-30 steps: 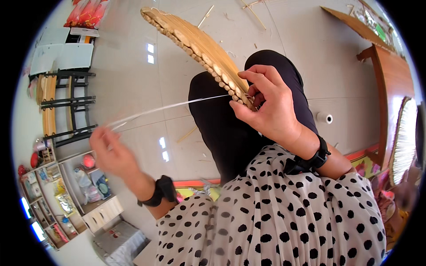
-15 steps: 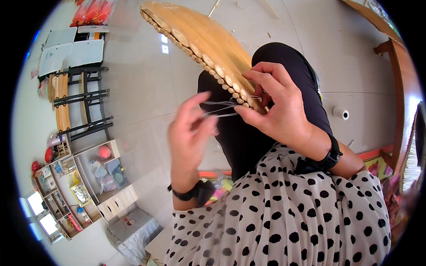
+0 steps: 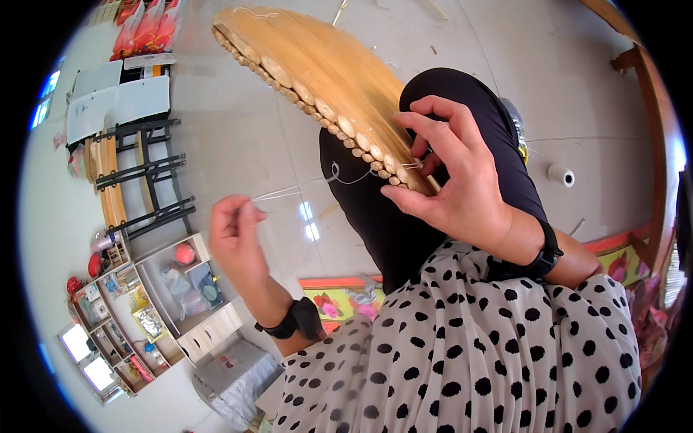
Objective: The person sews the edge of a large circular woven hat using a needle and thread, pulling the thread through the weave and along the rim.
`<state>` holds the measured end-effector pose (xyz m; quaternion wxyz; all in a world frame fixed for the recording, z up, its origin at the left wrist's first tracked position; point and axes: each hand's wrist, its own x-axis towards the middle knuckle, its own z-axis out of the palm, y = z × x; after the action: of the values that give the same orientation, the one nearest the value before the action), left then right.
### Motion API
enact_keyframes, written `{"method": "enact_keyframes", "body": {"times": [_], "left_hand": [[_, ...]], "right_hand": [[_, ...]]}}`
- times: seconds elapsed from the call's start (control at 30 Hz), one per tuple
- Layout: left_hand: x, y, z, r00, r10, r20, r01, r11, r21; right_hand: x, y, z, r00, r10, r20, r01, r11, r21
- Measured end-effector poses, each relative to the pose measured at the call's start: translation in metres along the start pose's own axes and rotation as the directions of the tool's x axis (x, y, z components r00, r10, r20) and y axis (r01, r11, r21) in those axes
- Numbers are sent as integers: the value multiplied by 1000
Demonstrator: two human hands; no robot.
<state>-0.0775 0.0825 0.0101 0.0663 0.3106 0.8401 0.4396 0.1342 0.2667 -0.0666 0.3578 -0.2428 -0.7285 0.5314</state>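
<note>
A tan, curved-edged mat of plant stalks [image 3: 325, 61] rests slantwise on my knees, its round cut ends showing along the left edge. My right hand [image 3: 462, 173] grips its near end, thumb under the edge and fingers bent over the top. White thread [image 3: 289, 190] runs from the stalk ends leftward, with a small loop in it over my knee. My left hand [image 3: 238, 234] is out to the left, pinching the thread between thumb and fingers. A dark needle-like tip seems to poke out there, too fine to make out.
A white thread spool [image 3: 561, 175] lies on the tiled floor to the right, near a wooden furniture leg [image 3: 650, 159]. Stalk scraps lie beyond the mat. On the left are a shelf unit [image 3: 123, 317] and black-framed folded furniture [image 3: 144, 173]. A floral mat [image 3: 328, 299] lies beneath me.
My left hand has moved left and down, away from the mat, drawing the thread out long. The loose loops by the edge have shrunk to one. My right hand stays on the mat.
</note>
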Motion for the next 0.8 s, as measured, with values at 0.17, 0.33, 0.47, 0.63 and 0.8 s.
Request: {"method": "enact_keyframes", "body": {"times": [0.17,0.33,0.47,0.63,0.8], "left_hand": [[-25,34,77,961,24,274,2,995,-95],[-21,36,94,928,115,356,-78,990,-114],[-6,12,44,999,37,11,-35,992,-118],[11,-44,-56,994,22,-106,-13,997,82],[-10,-4,0,948,-186,257,157,979,127]], "right_hand": [[-2,4,3,1000,11,-21,-11,1000,-2],[2,0,2,1000,-28,-6,27,998,-61],[3,8,-1,996,-74,-55,68,993,-96],[5,6,0,996,-86,-38,84,996,-33],[3,8,4,997,-78,-1,78,996,-33]]}}
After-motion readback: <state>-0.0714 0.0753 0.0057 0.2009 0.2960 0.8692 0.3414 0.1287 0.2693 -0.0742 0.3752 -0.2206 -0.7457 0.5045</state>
